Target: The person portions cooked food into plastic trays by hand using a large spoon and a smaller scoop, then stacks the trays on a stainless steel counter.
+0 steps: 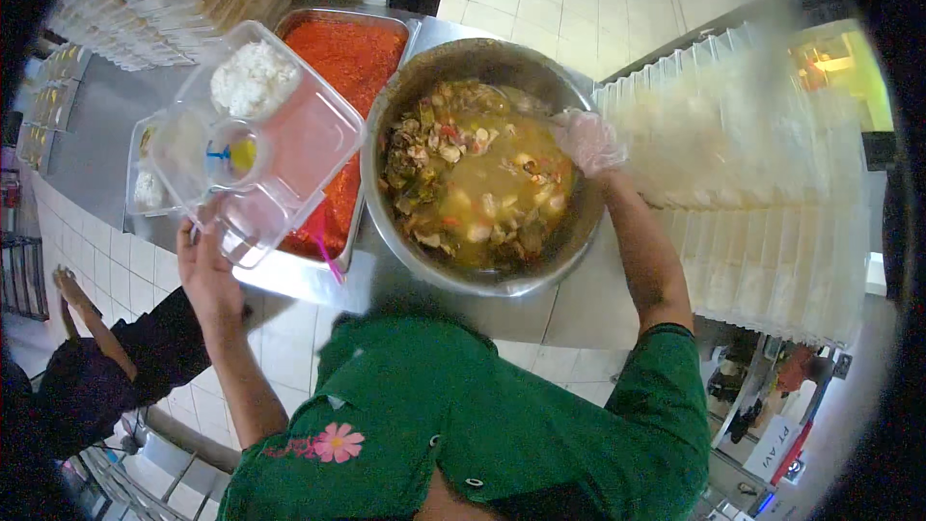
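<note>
My left hand (210, 271) grips the near edge of a clear plastic compartment food container (315, 123), tilted above a tray. White rice (255, 79) fills its far-left compartment. A round middle section (239, 153) shows something yellow and something blue. My right hand (589, 141), in a clear plastic glove, reaches over the right side of a large metal pot (405, 268). The pot contains a brothy stew (477, 177) with pale chunks and red bits. The gloved fingertips are indistinct against the stew, so what they hold cannot be made out.
Red chili sauce (347, 51) lies in a metal tray (414, 32) under the container, with a pink utensil (329, 250) at its near end. Another filled container (150, 184) sits at the left. Tall stacks of clear containers (759, 246) flank the right. A person (108, 376) in dark clothing stands left.
</note>
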A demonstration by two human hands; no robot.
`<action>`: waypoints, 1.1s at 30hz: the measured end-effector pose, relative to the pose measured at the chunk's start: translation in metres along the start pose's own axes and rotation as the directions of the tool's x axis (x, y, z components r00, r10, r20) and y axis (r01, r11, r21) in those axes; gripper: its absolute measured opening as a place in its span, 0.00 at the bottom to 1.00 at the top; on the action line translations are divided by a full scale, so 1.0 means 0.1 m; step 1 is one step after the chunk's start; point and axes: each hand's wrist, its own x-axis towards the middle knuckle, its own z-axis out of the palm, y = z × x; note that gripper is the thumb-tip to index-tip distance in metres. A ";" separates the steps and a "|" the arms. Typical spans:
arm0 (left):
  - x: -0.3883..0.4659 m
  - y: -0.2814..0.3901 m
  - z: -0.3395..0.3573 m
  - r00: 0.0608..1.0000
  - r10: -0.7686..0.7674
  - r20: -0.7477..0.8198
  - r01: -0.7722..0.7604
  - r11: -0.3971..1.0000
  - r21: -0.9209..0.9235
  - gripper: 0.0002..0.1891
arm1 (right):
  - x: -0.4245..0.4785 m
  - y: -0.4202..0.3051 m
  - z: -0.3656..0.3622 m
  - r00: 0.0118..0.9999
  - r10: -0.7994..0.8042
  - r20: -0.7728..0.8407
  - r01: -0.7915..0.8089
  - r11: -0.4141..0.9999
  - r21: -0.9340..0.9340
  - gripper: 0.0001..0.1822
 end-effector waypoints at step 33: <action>-0.24 -0.44 0.14 0.993 -0.093 0.069 0.094 0.995 -0.015 0.19 | -2.01 -0.21 -0.72 0.943 -0.181 -0.279 0.076 0.935 -0.347 0.18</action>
